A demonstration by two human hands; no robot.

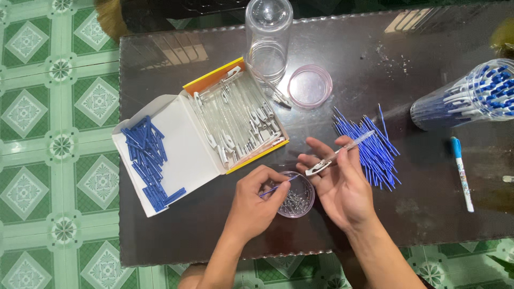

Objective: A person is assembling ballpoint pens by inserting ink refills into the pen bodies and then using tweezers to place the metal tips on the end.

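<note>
Left hand [257, 200] pinches thin blue refill [274, 188] over small dish of tiny springs [296, 202]. Right hand [342, 184] pinches clear pen body [342, 151]. Some finished pens in jar [471, 96]. Many left: refill pile [375, 147] on surface [375, 64], bodies and caps in box [182, 144].
</note>
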